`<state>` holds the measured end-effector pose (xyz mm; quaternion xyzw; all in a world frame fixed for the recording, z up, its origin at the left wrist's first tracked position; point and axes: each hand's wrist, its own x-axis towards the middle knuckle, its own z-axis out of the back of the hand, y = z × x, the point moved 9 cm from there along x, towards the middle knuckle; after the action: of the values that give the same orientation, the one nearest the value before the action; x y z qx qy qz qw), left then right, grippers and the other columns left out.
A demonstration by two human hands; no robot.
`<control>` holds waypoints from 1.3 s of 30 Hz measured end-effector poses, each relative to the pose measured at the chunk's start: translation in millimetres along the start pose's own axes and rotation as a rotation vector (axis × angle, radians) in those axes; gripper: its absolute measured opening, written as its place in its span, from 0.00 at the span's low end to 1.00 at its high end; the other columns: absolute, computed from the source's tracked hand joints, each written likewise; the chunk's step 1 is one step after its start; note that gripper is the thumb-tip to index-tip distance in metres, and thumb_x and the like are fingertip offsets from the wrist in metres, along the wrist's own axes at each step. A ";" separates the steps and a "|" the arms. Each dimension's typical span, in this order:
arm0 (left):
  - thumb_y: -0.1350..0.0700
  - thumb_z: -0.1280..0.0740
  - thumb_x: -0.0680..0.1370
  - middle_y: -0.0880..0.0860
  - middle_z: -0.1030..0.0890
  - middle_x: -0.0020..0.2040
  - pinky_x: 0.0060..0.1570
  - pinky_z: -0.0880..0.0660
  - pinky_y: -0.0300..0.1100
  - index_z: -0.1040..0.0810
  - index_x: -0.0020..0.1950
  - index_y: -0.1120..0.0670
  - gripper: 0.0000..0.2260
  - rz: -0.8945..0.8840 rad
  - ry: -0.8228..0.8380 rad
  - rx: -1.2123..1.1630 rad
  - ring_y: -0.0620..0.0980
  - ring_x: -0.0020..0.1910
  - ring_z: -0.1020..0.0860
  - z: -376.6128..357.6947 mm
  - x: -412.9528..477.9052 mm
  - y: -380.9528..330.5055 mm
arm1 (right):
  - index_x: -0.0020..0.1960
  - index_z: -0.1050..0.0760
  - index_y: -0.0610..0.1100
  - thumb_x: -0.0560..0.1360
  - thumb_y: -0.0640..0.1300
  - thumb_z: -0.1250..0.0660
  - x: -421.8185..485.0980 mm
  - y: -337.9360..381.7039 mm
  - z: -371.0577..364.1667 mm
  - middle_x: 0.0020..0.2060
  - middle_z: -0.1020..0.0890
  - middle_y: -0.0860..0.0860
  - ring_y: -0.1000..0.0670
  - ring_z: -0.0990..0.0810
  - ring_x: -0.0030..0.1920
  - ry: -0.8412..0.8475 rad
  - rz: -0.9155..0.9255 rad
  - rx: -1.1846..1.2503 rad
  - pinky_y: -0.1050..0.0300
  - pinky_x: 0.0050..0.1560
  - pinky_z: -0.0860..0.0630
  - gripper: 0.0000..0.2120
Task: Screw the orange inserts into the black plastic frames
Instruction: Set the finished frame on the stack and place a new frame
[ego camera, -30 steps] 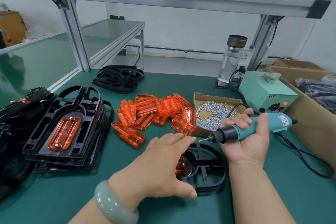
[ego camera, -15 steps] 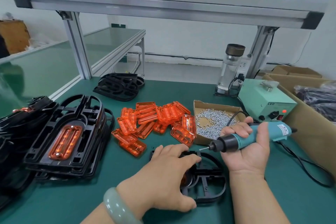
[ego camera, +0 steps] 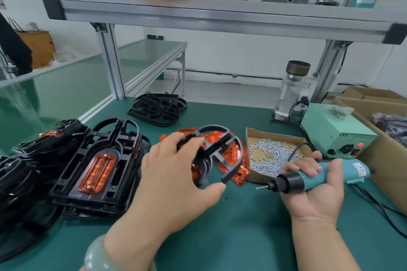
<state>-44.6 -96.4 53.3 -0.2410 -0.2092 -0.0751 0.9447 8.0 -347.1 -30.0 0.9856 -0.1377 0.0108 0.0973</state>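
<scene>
Bright, even overhead light; faint soft shadows on the tabletop (ego camera: pixel 242 237). Pale sheen on the left bench top (ego camera: pixel 66 86). Shelf rail (ego camera: pixel 220 20) bows toward the edges; the raised black frame (ego camera: pixel 217 128) is slightly motion-blurred

A green-topped workbench (ego camera: pixel 242 233) stands under an aluminium shelf (ego camera: pixel 220 17) carried on slotted posts (ego camera: pixel 110 61) — behind it a white wall (ego camera: pixel 231 55) with a thin pipe (ego camera: pixel 220 72) running low along it. To the left, a second green table (ego camera: pixel 149 50) over a pale floor (ego camera: pixel 220 92) — soft, even light

black frame (ego camera: pixel 217 152), orange inserts (ego camera: pixel 236 156), teal screwdriver (ego camera: pixel 317 177)
</scene>
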 end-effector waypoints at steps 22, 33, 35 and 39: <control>0.35 0.30 0.65 0.57 0.38 0.72 0.65 0.42 0.56 0.33 0.70 0.48 0.37 0.658 -0.241 0.301 0.64 0.66 0.38 64.6 8.2 142.0 | 0.44 0.26 0.48 0.55 0.52 0.21 -1.6 -11.3 -3.4 0.28 0.31 0.58 0.61 0.30 0.25 0.049 -0.032 -0.061 0.64 0.31 0.26 0.23; 0.34 0.34 0.69 0.59 0.45 0.75 0.69 0.49 0.59 0.39 0.74 0.52 0.39 0.601 -0.293 0.293 0.60 0.72 0.48 54.1 5.3 143.6 | 0.44 0.28 0.48 0.58 0.53 0.23 -2.5 -13.2 -3.1 0.28 0.31 0.58 0.60 0.31 0.25 0.029 -0.032 -0.090 0.65 0.30 0.26 0.21; 0.35 0.33 0.68 0.59 0.45 0.75 0.69 0.49 0.59 0.39 0.74 0.52 0.40 0.581 -0.309 0.297 0.60 0.72 0.48 54.4 3.8 142.0 | 0.44 0.28 0.48 0.57 0.53 0.23 -2.8 -13.8 -3.4 0.28 0.31 0.58 0.60 0.31 0.25 0.029 -0.035 -0.091 0.65 0.30 0.26 0.21; 0.36 0.30 0.67 0.60 0.44 0.75 0.70 0.51 0.59 0.39 0.74 0.53 0.41 0.559 -0.319 0.314 0.60 0.73 0.49 53.5 0.6 140.6 | 0.44 0.27 0.48 0.56 0.53 0.21 -3.2 -14.4 -3.9 0.28 0.31 0.58 0.60 0.31 0.25 0.036 -0.034 -0.098 0.65 0.31 0.27 0.22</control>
<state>-29.2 52.3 36.6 -0.1493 -0.2888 0.2579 0.9098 8.9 -331.9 -29.1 0.9815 -0.1195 0.0200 0.1480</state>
